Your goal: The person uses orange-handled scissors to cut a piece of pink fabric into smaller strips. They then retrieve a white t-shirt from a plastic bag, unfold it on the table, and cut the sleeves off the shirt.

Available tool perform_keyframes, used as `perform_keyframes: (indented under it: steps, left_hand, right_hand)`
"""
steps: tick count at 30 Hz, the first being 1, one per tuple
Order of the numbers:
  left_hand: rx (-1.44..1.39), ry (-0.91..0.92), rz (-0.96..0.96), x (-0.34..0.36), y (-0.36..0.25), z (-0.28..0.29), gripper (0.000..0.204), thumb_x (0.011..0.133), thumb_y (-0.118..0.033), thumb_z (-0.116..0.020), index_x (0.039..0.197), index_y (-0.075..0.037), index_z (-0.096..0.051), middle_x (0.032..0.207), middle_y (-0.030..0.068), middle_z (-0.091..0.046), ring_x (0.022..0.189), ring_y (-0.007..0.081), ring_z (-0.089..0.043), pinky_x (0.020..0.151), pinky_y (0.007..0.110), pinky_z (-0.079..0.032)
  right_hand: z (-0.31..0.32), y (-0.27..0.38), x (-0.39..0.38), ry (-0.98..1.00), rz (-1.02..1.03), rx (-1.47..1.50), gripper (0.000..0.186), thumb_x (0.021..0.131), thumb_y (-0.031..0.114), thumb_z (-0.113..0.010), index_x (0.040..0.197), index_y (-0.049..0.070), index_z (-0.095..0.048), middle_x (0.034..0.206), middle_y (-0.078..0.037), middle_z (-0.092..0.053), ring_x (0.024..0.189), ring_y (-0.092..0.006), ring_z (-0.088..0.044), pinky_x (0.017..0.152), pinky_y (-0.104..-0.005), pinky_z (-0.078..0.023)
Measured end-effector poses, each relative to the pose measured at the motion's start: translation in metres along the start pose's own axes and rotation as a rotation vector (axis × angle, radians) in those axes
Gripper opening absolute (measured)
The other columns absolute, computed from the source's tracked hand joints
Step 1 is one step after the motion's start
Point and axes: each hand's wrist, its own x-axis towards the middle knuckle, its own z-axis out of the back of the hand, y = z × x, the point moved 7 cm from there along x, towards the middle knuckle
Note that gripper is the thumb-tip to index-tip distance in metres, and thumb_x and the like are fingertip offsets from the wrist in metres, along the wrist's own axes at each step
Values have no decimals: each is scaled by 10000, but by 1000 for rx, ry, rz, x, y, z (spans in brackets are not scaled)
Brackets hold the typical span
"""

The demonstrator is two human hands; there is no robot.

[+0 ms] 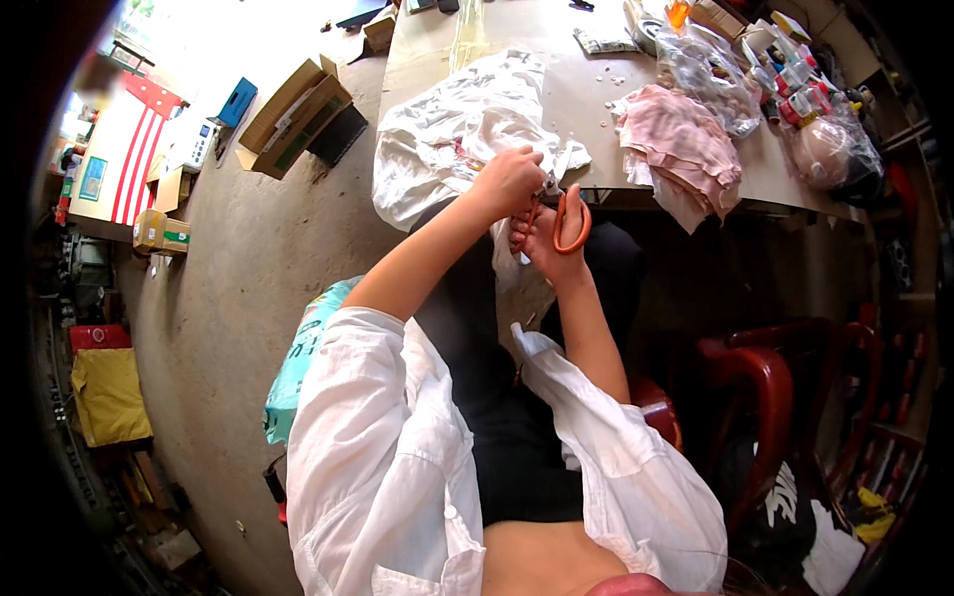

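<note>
My right hand (547,243) is wrapped round a pair of scissors (574,226) with orange-red loop handles, beyond the near table edge and above my lap. Its blades are hidden by my hands. Just above and to the left, my left hand (510,182) is closed in a pinch at the edge of a crumpled white cloth (462,129); the exact spot between its fingertips is hard to see. Most of that cloth lies bunched on the table, and a strip of it hangs over the edge below my hands.
On the table (586,109), folded pink fabric (679,149) hangs over the edge at right, beside clear plastic bags (711,74) and bottles. Small white scraps lie nearby. An opened cardboard box (295,117) stands on the floor at left. A dark red wooden chair (765,377) is at lower right.
</note>
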Motion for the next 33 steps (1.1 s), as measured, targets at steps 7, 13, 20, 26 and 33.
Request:
perform_keyframes:
  steps: [7,13,20,26,33]
  left_hand:
    - [-69,45,-96,-2,-8,2,63,692,-94,-588,680,-34,-604,823,74,-552,875,245,-566,747,343,-495]
    - [-132,-54,79,-7,-7,3,99,750,-115,-574,713,-28,-603,823,112,-572,838,286,-598,711,383,-499]
    - [-120,-61,272,-4,15,-7,96,767,-136,-565,762,-48,-603,783,144,-620,730,339,-631,626,424,-499]
    - [-232,0,200,-9,-4,3,102,739,-130,-591,813,-60,-592,807,118,-623,775,328,-628,650,414,-495]
    - [-403,63,206,-25,-17,7,97,740,-88,-603,809,-43,-552,799,140,-601,790,349,-606,662,424,-471]
  right_hand:
    - [26,-5,12,-65,22,-47,656,826,776,-352,776,130,-455,674,23,-406,564,-100,-382,509,-235,-313]
    - [39,10,10,-220,118,-80,604,881,716,-322,690,150,-411,540,51,-306,399,-85,-264,379,-220,-223]
    - [13,-10,-9,53,-58,77,760,808,801,-317,948,81,-516,812,-17,-473,689,-168,-465,683,-305,-405]
    - [25,3,-3,75,0,179,864,777,836,-297,1052,43,-504,913,-80,-532,774,-204,-525,688,-331,-432]
    - [30,12,2,-217,86,-113,962,790,834,-235,1198,-4,-476,1058,-153,-583,914,-290,-579,721,-407,-487]
